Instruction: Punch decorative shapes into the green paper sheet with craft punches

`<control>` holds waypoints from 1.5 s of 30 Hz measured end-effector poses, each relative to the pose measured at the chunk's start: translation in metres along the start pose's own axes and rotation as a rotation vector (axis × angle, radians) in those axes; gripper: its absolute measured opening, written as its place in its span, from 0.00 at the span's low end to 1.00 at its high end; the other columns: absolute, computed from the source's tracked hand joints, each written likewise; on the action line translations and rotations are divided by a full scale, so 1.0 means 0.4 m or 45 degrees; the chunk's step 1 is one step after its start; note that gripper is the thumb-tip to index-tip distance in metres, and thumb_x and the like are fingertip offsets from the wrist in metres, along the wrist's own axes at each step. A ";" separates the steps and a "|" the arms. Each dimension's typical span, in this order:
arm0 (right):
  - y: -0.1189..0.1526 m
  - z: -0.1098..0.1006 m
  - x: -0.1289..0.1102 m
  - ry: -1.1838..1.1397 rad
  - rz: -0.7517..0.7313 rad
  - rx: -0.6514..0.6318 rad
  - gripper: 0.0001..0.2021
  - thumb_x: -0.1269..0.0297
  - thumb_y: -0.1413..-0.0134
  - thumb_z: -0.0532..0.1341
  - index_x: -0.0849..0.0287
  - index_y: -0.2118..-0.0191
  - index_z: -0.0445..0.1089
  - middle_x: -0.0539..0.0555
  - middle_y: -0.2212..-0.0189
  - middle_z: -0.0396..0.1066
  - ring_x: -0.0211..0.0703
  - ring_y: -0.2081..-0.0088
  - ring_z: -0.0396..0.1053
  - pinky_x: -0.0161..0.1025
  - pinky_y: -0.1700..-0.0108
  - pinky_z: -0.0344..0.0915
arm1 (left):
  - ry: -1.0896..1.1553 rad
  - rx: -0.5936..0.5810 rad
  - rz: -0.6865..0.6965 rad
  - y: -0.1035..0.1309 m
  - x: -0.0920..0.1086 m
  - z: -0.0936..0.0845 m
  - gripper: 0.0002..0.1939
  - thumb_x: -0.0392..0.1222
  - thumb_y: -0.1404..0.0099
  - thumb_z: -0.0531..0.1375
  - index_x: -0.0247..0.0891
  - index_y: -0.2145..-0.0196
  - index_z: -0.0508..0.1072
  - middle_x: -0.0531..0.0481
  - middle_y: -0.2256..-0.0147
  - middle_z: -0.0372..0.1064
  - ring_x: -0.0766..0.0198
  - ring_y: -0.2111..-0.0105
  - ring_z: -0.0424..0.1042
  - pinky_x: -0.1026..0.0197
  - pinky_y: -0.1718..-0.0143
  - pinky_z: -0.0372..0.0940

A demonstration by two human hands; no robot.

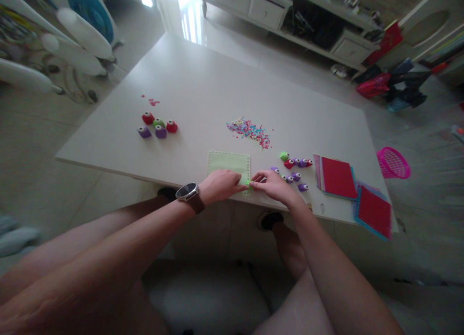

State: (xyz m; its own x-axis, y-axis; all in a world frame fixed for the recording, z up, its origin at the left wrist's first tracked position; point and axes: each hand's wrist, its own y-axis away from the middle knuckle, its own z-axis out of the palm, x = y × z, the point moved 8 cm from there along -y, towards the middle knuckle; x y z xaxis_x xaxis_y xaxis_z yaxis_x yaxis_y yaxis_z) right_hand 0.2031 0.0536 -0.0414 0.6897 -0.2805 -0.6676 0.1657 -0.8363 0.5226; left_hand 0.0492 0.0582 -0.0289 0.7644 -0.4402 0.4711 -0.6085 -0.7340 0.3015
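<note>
A pale green sheet of paper lies at the table's front edge, with rows of small punched marks along its top and right borders. My left hand presses on its lower part with fingers curled, the thumb and fingertip close to the right border. At that border a small bright green craft punch sits between my two hands. My right hand pinches it from the right side. The fingers partly hide the punch and the sheet's lower edge.
Several craft punches stand right of my hand, others on the left. Confetti lies in a pile beyond the sheet. Red-topped stacks of sheets are at the right. A pink basket stands on the floor.
</note>
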 end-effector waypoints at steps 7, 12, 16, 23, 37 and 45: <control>-0.009 0.003 0.010 0.009 0.027 -0.013 0.10 0.60 0.41 0.72 0.63 0.63 0.77 0.59 0.64 0.80 0.41 0.66 0.74 0.36 0.63 0.69 | -0.103 0.018 -0.059 -0.010 0.010 0.002 0.39 0.69 0.24 0.43 0.36 0.62 0.81 0.36 0.63 0.80 0.52 0.63 0.78 0.58 0.65 0.61; -0.020 0.001 0.000 0.103 0.047 0.035 0.09 0.64 0.43 0.73 0.62 0.66 0.76 0.58 0.66 0.80 0.41 0.66 0.74 0.35 0.65 0.67 | -0.110 -0.013 -0.167 -0.020 0.010 -0.008 0.41 0.71 0.26 0.43 0.35 0.61 0.82 0.33 0.62 0.80 0.49 0.61 0.79 0.57 0.65 0.63; -0.029 -0.007 -0.017 0.185 0.044 0.086 0.10 0.67 0.49 0.74 0.60 0.70 0.73 0.54 0.70 0.77 0.40 0.68 0.72 0.34 0.67 0.64 | -0.029 -0.059 -0.256 -0.037 0.002 -0.026 0.33 0.70 0.29 0.54 0.37 0.60 0.83 0.36 0.61 0.81 0.50 0.61 0.79 0.58 0.65 0.63; -0.030 -0.009 -0.027 0.275 0.159 0.053 0.10 0.72 0.50 0.72 0.59 0.74 0.70 0.52 0.76 0.75 0.39 0.72 0.69 0.35 0.69 0.60 | 0.163 0.085 -0.260 -0.064 0.028 -0.059 0.17 0.55 0.40 0.72 0.39 0.62 0.83 0.43 0.65 0.79 0.57 0.65 0.76 0.60 0.66 0.63; 0.009 -0.064 -0.030 0.266 0.054 0.155 0.07 0.67 0.45 0.71 0.61 0.69 0.74 0.55 0.69 0.78 0.41 0.68 0.72 0.37 0.65 0.64 | -0.012 -0.030 -0.201 -0.029 -0.033 -0.042 0.14 0.49 0.39 0.71 0.39 0.59 0.79 0.44 0.60 0.80 0.59 0.62 0.76 0.62 0.66 0.60; 0.036 -0.035 -0.088 0.652 -0.220 0.166 0.14 0.72 0.47 0.71 0.60 0.54 0.79 0.59 0.52 0.79 0.51 0.50 0.74 0.45 0.46 0.66 | -0.061 -0.067 -0.207 -0.005 -0.056 -0.023 0.13 0.46 0.39 0.70 0.40 0.59 0.79 0.45 0.60 0.79 0.56 0.62 0.75 0.60 0.67 0.59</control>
State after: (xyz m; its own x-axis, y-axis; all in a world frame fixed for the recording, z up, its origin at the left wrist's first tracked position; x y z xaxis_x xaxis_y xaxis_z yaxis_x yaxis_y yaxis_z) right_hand 0.1911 0.0580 -0.0030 0.9202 0.1035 -0.3775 0.2404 -0.9105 0.3365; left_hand 0.0311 0.0742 -0.0323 0.8623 -0.3429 0.3726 -0.4852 -0.7700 0.4144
